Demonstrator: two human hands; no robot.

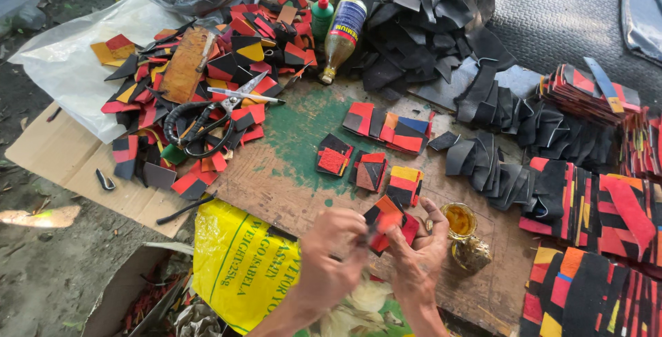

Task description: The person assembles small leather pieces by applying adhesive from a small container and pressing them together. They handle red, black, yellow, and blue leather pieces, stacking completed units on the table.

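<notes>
Both hands meet at the near edge of the tabletop (pixel 289 171), just left of the small glue jar (pixel 460 221). Left hand (pixel 329 258) closed in a fist-like pinch, fingertips on the left edge of the red-orange-black patch (pixel 387 223). Right hand (pixel 422 258) closed around the same patch from below and right, thumb up beside the jar. So the patch sits between the two hands, gripped by both, raised just off the board, touching the jar side of neither, as far as I can tell; the left fingers may also hold a thin tool, too blurred to confirm. Beyond the jar, away from the person: three small stacks of cut patches (pixel 372 168). Far left of the jar: black-handled scissors (pixel 207 120) on a heap of red, yellow and black scraps. Behind, two bottles (pixel 339 30) lie against a pile of black scraps (pixel 420 13). Right of the jar: rows of stitched strips (pixel 593 206). Left and below: yellow sack (pixel 241 261).
</notes>
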